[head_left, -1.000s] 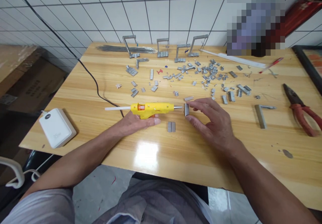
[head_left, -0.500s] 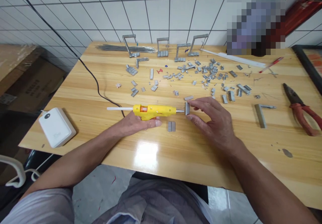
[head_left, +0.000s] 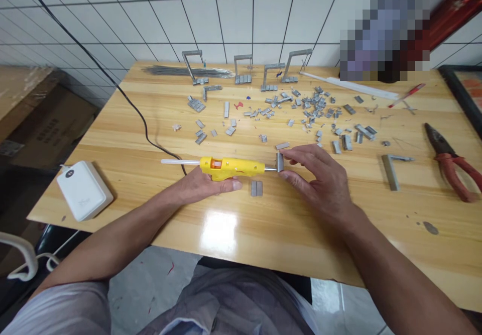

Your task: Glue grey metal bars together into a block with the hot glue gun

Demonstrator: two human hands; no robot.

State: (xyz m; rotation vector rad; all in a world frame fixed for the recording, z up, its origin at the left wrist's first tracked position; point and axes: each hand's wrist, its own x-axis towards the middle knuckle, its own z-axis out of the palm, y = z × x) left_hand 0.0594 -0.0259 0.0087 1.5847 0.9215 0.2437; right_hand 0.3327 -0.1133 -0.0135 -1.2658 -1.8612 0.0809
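Observation:
My left hand (head_left: 205, 184) is wrapped round a yellow hot glue gun (head_left: 241, 167), which lies level and points right. A clear glue stick (head_left: 181, 162) sticks out of its back end. My right hand (head_left: 320, 174) pinches a small grey block (head_left: 280, 162) upright between thumb and fingers. The gun's metal nozzle (head_left: 270, 169) meets the block's left side; whether glue is coming out cannot be seen. Just below the gun, two small grey blocks (head_left: 256, 189) lie side by side on the wooden table (head_left: 158, 224). Another flat grey piece (head_left: 282, 145) lies above the held block.
Several grey bracket-shaped stands (head_left: 243, 69) line the back, near a bundle of thin wires (head_left: 161, 71). Scattered grey pieces (head_left: 316, 105) cover the middle. Red-handled pliers (head_left: 450, 161) and an L-shaped piece (head_left: 391, 172) lie right. A white power bank (head_left: 85, 190) and black cord (head_left: 141, 116) are left.
Almost nothing differs. The glue gun has shifted very slightly right against the block; both hands keep their grips, and the view has moved a trace.

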